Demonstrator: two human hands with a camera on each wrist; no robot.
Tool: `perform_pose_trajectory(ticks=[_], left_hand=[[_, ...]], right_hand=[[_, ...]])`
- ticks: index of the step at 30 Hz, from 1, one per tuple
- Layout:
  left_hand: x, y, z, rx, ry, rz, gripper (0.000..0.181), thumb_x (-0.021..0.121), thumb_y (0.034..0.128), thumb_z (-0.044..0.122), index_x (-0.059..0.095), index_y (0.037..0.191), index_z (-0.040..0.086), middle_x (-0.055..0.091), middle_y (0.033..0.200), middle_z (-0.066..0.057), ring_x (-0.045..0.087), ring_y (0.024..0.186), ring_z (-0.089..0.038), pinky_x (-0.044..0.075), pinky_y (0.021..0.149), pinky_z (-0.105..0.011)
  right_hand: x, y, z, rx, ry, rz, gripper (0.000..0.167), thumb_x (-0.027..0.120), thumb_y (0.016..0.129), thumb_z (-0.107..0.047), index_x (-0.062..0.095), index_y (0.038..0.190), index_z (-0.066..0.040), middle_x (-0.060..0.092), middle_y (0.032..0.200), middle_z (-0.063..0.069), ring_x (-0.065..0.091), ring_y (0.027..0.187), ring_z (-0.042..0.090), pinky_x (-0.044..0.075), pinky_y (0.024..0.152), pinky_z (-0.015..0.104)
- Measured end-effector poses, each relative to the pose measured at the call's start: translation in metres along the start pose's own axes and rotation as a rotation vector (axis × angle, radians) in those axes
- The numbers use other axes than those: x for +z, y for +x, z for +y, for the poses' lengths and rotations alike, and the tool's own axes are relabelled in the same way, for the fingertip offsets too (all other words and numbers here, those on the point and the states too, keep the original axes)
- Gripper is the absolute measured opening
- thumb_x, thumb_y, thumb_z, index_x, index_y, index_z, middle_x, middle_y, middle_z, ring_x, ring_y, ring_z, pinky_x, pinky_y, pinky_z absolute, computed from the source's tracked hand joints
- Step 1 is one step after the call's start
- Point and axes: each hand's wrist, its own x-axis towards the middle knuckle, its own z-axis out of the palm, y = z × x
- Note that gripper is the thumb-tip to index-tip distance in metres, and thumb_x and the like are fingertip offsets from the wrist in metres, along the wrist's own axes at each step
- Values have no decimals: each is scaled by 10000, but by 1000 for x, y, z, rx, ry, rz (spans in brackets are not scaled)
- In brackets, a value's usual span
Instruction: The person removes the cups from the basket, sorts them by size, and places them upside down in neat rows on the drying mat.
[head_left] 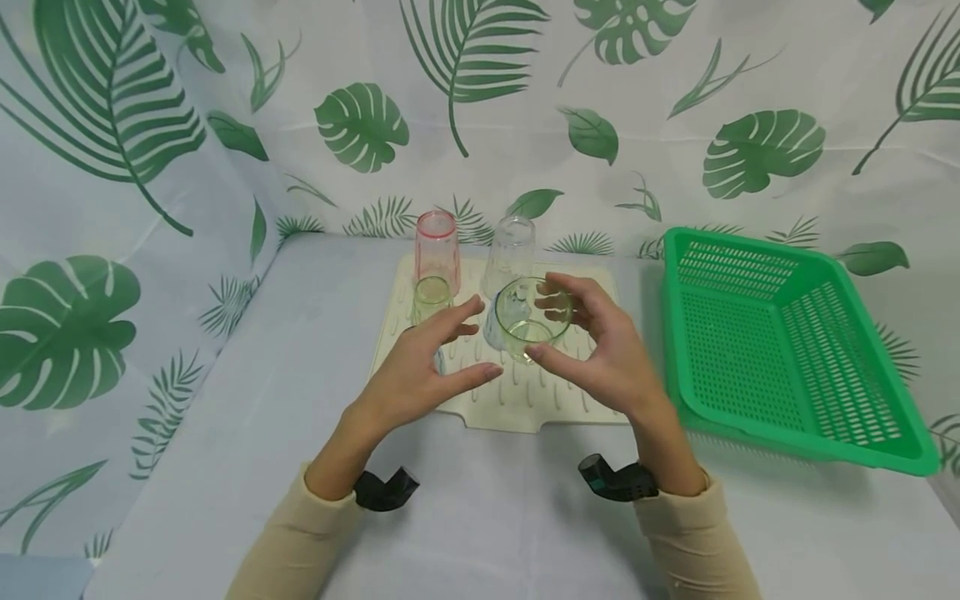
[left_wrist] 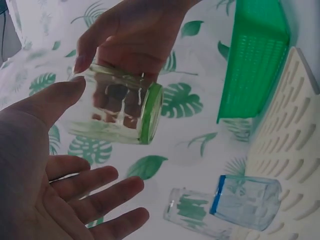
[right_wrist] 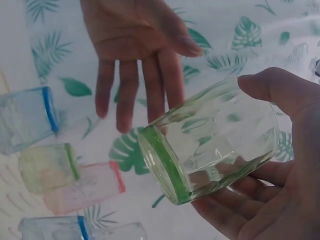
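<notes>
My right hand [head_left: 611, 358] grips a clear green-tinted glass [head_left: 534, 333] between thumb and fingers, above the cream drying mat [head_left: 502, 412]. The right wrist view shows the glass's green band [right_wrist: 167, 162] round its base end and the thumb pressing near its rim. My left hand [head_left: 420, 362] is beside it with fingers spread and nothing in its grasp. In the left wrist view its thumb tip overlaps the glass's rim end; whether it touches I cannot tell. Upside down on the mat stand a pink glass [head_left: 437, 262], a clear glass [head_left: 513, 254] and a smaller green glass [head_left: 432, 293].
Blue-banded glasses [right_wrist: 30, 117] also stand on the mat, partly hidden behind my hands in the head view. To the right sits a green plastic basket [head_left: 750, 433] on the white-covered table [head_left: 225, 467]. A leaf-patterned cloth [head_left: 495, 183] hangs behind.
</notes>
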Motion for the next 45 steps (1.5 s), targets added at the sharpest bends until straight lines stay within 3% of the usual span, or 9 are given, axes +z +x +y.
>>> perform_pose_trajectory(ticks=[5, 10, 17, 24, 29, 32, 36, 40, 45], left_hand=[[1, -1, 2, 22, -32, -25, 812, 778, 882, 348, 369, 1561, 173, 516, 1513, 21, 621, 1265, -162, 487, 1096, -463], [3, -1, 5, 56, -17, -31, 795, 778, 883, 355, 375, 1558, 239, 550, 1470, 52, 631, 1232, -150, 524, 1053, -434], [4, -3, 5, 61, 1, -7, 785, 789, 875, 329, 396, 1547, 227, 575, 1443, 21, 646, 1198, -173, 538, 1036, -432], [4, -4, 7, 57, -12, 19, 786, 808, 857, 295, 424, 1528, 152, 611, 1388, -25, 642, 1175, -212, 542, 1031, -409], [3, -5, 9, 60, -17, 21, 821, 839, 822, 277, 428, 1522, 155, 614, 1368, -13, 605, 1228, -193, 540, 1029, -390], [3, -6, 9, 75, -14, 27, 819, 849, 806, 285, 445, 1509, 168, 601, 1365, 5, 581, 1238, -156, 546, 1011, -374], [4, -5, 6, 130, -22, 51, 744, 845, 791, 298, 510, 1442, 163, 585, 1321, 18, 576, 1134, -113, 566, 940, -351], [4, -4, 3, 206, -31, 90, 677, 785, 823, 475, 562, 1367, 141, 589, 1252, -1, 560, 1019, -125, 575, 862, -355], [5, -3, 1, 258, -9, 154, 798, 603, 835, 736, 583, 1333, 112, 603, 1219, -32, 556, 956, -131, 561, 810, -299]], right_hand=[[5, 0, -2, -19, 3, -54, 751, 815, 764, -3, 483, 1436, -49, 611, 1315, 83, 620, 1194, 225, 524, 983, 222], [8, 0, -4, -44, -14, -70, 755, 832, 754, -26, 488, 1426, -29, 617, 1304, 84, 614, 1204, 228, 537, 978, 244], [10, -1, -6, -48, 11, -111, 744, 816, 764, -14, 483, 1429, -32, 620, 1298, 112, 608, 1189, 297, 556, 987, 445], [11, -2, -7, -34, 82, -199, 757, 803, 795, -2, 470, 1469, -99, 593, 1343, 102, 607, 1191, 256, 526, 1027, 308], [10, -3, -5, -41, 120, -266, 791, 822, 800, -21, 459, 1495, -128, 587, 1323, 113, 615, 1164, 229, 544, 998, 322], [9, -2, -5, -52, 138, -301, 807, 837, 794, -67, 449, 1500, -104, 587, 1305, 116, 612, 1148, 184, 554, 973, 307], [9, -2, -4, -81, 175, -332, 814, 839, 793, -136, 436, 1491, -28, 581, 1305, 159, 614, 1169, 166, 561, 962, 299], [11, -2, -4, -86, 191, -341, 835, 846, 783, -174, 430, 1483, 10, 570, 1328, 181, 611, 1178, 166, 561, 965, 296], [15, -3, -5, -45, 182, -349, 870, 865, 761, -84, 415, 1503, -36, 569, 1375, 130, 618, 1186, 279, 551, 992, 320]])
